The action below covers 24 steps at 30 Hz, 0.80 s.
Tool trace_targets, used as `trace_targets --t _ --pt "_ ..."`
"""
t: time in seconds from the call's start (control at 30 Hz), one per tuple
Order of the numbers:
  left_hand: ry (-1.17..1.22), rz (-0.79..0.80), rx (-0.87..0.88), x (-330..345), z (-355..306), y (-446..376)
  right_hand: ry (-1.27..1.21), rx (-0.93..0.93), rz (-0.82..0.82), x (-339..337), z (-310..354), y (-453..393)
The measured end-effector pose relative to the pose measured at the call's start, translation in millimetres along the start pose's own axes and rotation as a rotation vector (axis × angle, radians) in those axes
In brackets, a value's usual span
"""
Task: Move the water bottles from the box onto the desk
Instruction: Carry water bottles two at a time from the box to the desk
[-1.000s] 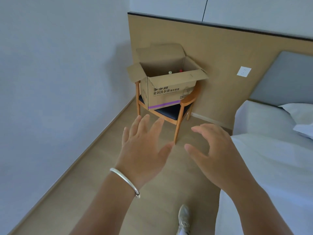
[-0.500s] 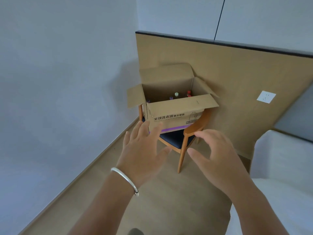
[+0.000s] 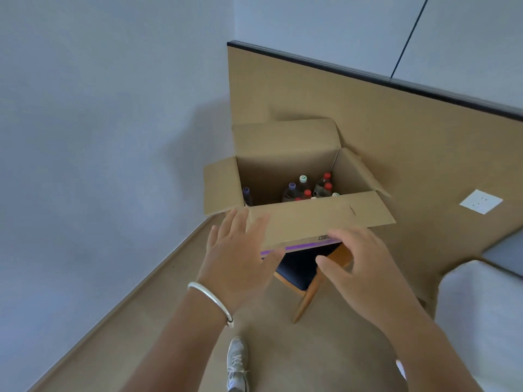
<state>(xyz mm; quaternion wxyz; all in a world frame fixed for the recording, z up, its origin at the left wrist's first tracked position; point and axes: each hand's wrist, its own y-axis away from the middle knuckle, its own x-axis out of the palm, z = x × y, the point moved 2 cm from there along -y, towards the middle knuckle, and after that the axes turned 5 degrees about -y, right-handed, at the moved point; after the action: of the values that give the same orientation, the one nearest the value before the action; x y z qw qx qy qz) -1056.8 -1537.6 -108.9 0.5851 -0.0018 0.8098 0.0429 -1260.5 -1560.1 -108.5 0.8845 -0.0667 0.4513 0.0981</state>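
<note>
The water bottles (image 3: 304, 188) all stand inside the open box (image 3: 311, 219) on the chair (image 3: 305, 273) — none moved yet. Left hand (image 3: 237, 256) and right hand (image 3: 359, 264) hover spread, empty, before it.

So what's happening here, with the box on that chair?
A person is reaching both hands toward an open cardboard box that sits on a wooden chair in the corner. The left hand and right hand are open, in front of the near flap, gripping nothing. Inside the box stand several bottles with red, purple and pale caps, none lifted out yet. No desk shows in this view; a bed corner sits at the right.
</note>
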Motion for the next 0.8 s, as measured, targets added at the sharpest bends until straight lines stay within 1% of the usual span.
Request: trace_targets --t 0.23,0.43,0.67,0.8 --pt "0.055 0.079 -0.025 -12.0 65.5 -125.1 0.039 0.113 0.038 21.9 28.1 -129.8" --pt "0.059 0.153 -0.045 -6.6 98.6 -193.5 0.031 0.160 0.099 48.7 30.5 -195.8" --pt "0.063 0.280 -0.059 21.3 106.5 -257.0 0.055 0.223 0.174 71.5 0.5 -270.1" --pt "0.059 0.320 -0.093 46.3 104.2 -305.6 0.044 0.216 0.205 91.6 -29.9 -325.2"
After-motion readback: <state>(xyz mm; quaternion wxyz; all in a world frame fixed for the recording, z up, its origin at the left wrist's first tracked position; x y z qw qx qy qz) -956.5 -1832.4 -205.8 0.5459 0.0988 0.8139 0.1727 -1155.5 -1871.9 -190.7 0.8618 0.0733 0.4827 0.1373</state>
